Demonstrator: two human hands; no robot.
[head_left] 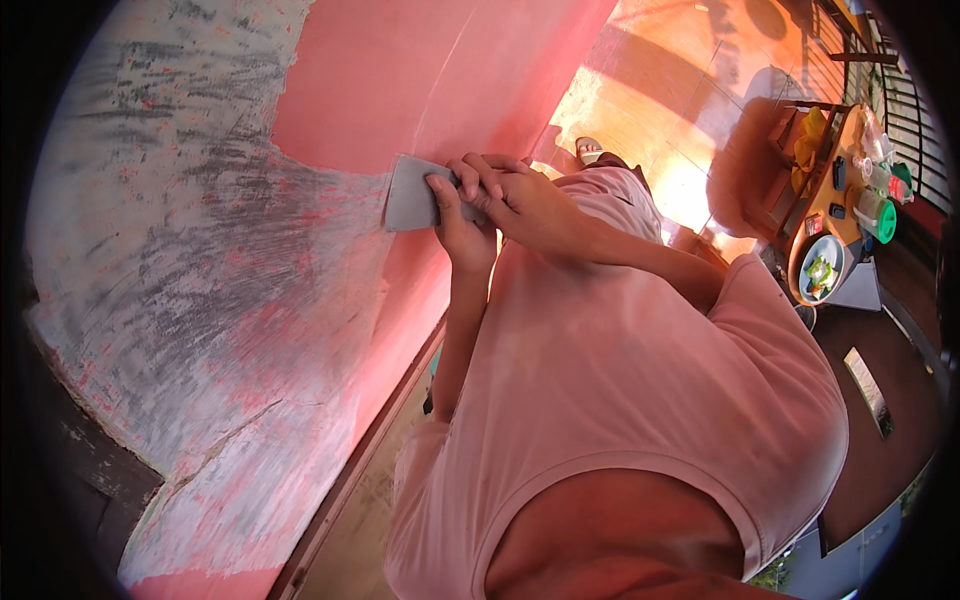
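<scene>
A flat grey rectangular sheet, perhaps sandpaper, is gripped at the edge of a scuffed grey-white patch on a pink wall. My left hand holds it from below with the thumb pressed on its face. My right hand reaches across from the right, its curled fingers at the sheet's right edge, overlapping my left hand. Part of the sheet is hidden under the fingers, and whether it touches the wall I cannot tell.
At the right a wooden table bears a plate of food, a green-lidded container and several small items, beside a barred railing. A dark frame edges the wall at lower left. Sunlit tiled floor shows above.
</scene>
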